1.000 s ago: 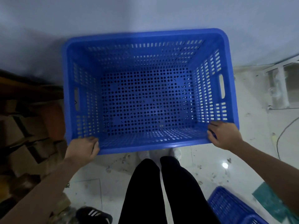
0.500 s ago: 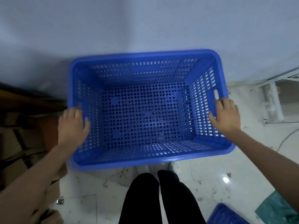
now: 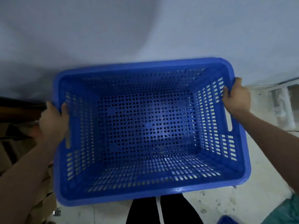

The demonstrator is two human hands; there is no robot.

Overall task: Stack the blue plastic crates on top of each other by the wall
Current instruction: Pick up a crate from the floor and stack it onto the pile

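Observation:
A large blue perforated plastic crate (image 3: 145, 194) fills the middle of the view, open side up, its far rim close to the grey wall (image 3: 145, 29). My left hand (image 3: 53, 120) grips the crate's left rim near the far corner, fingers curled over the edge. My right hand (image 3: 235, 97) grips the right rim near the far right corner. The rim of a second blue crate (image 3: 226, 219) shows at the bottom right on the floor. Whether another crate sits under the held one is hidden.
Brown cardboard boxes (image 3: 14, 143) are piled at the left, beside my left arm. A white frame (image 3: 281, 104) stands at the right by the wall. My black-trousered legs (image 3: 161, 209) are below the crate on the pale speckled floor (image 3: 242, 199). A green sheet (image 3: 284, 212) lies at the bottom right.
Both hands slid from the near corners along the side rims toward the far corners and closed on them. The crate now sits lower and larger in view.

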